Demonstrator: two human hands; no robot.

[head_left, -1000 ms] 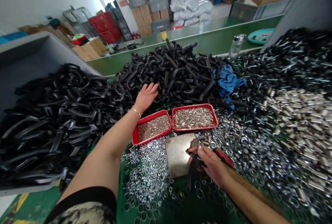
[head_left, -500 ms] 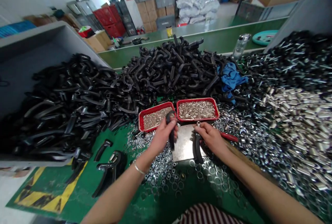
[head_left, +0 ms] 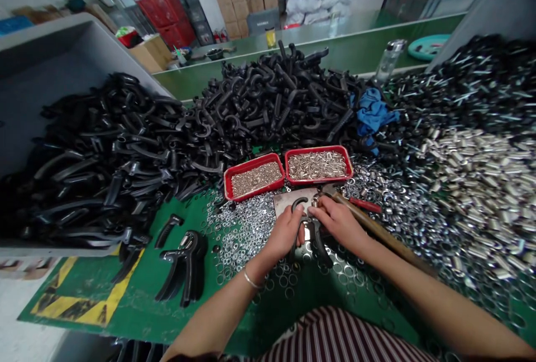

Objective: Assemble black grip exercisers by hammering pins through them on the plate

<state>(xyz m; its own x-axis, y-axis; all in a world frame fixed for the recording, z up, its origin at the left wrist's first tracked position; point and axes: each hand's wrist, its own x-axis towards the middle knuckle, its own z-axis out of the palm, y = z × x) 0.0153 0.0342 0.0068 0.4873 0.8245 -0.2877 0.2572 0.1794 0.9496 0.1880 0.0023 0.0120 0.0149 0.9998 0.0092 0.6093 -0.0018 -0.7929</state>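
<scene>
My left hand (head_left: 286, 232) is closed round a black plastic handle piece (head_left: 298, 203), held over a small metal plate (head_left: 285, 202) on the green table. My right hand (head_left: 338, 222) grips a second black handle piece (head_left: 321, 246) and presses it against the first, with a small metal spring part between them. Both hands meet just in front of two red trays (head_left: 253, 177) filled with small metal parts. Shiny metal rings (head_left: 240, 233) lie scattered all round the plate.
A large heap of black handles (head_left: 176, 127) fills the left and back. Finished black hand grips (head_left: 184, 266) lie at the front left. Silver tubes and screws (head_left: 473, 166) pile up on the right. A wooden-handled tool (head_left: 377, 230), a blue cloth (head_left: 372, 113) and a bottle (head_left: 387, 60) are nearby.
My left hand came back from the black heap with a handle piece and joined my right hand over the metal plate. Both pieces are now pressed together.
</scene>
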